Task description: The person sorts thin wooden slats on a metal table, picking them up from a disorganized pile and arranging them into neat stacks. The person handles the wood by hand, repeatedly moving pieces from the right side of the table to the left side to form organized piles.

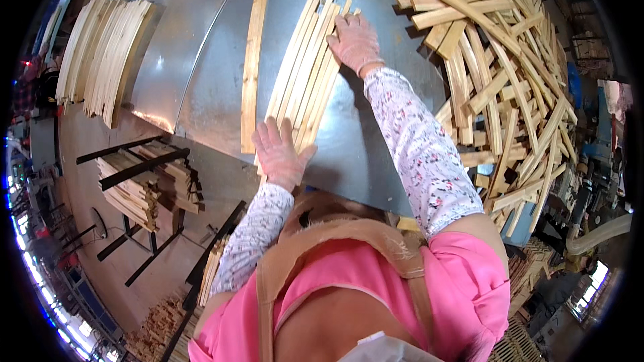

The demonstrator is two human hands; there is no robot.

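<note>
A row of long pale wooden slats (pixel 307 60) lies side by side, slightly slanted, on a shiny metal table. My left hand (pixel 280 155), in a thin pale glove, rests on their near ends with fingers spread and thumb out. At the far right end of the row, my right hand (pixel 355 41), gloved alike, lies against the slats with its fingers stretched over them. It does not wrap round any slat. One separate slat (pixel 253 67), more orange in tone, lies to the left of the row.
Loose slats form a big tangled heap (pixel 496 60) on the right. A neat stack of slats (pixel 104 57) stands at the table's left. Below it, a black metal rack (pixel 144 167) holds more wood. A seam crosses the metal tabletop (pixel 201 87).
</note>
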